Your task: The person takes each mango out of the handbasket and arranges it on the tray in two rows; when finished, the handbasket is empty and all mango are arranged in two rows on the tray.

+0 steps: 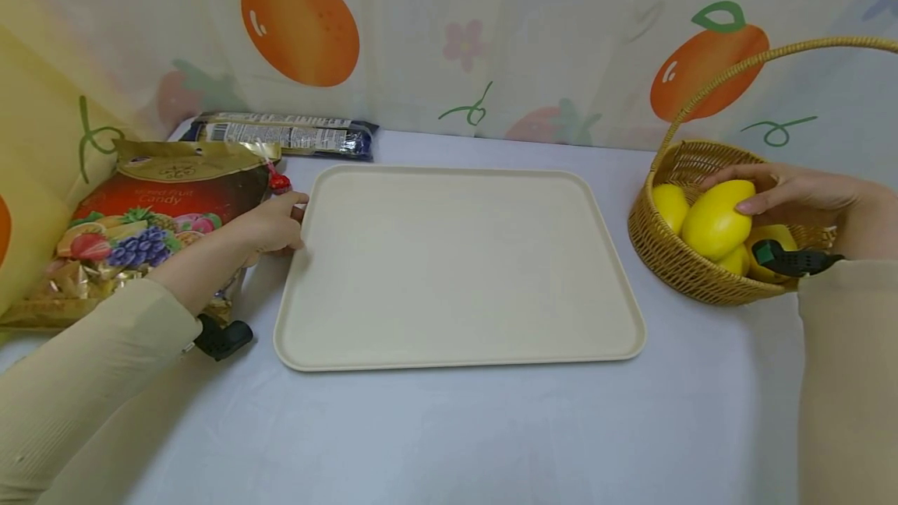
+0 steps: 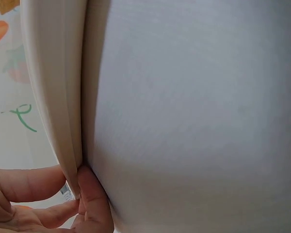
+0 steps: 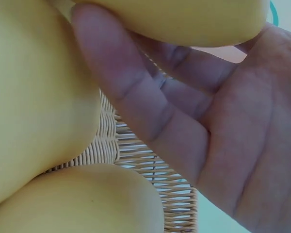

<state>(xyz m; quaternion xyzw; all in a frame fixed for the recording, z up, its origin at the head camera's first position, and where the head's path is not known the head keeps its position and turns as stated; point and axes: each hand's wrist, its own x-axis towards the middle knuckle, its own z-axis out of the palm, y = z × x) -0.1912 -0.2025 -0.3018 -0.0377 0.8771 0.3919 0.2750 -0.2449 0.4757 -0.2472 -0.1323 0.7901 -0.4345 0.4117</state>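
At the left edge of the cream tray (image 1: 456,271), my left hand (image 1: 273,226) pinches the rim. The left wrist view has the tray's side (image 2: 58,87) between the thumb and curled fingers of that hand (image 2: 48,204). My right hand (image 1: 793,189) is over the wicker basket (image 1: 684,275), its thumb and fingers around a large yellow fruit (image 1: 715,220). In the right wrist view, the held fruit (image 3: 199,22) is above the fingers of that hand (image 3: 242,131), with other yellow fruit (image 3: 82,199) below and beside it.
A red and gold candy bag (image 1: 161,217) lies left of the tray, partly behind my left arm. Behind it is a dark blue packet (image 1: 281,135). A red-wrapped candy (image 1: 279,181) is near the tray's back left corner. The basket's tall handle (image 1: 744,65) arches upward. A printed cloth (image 1: 547,37) hangs behind.
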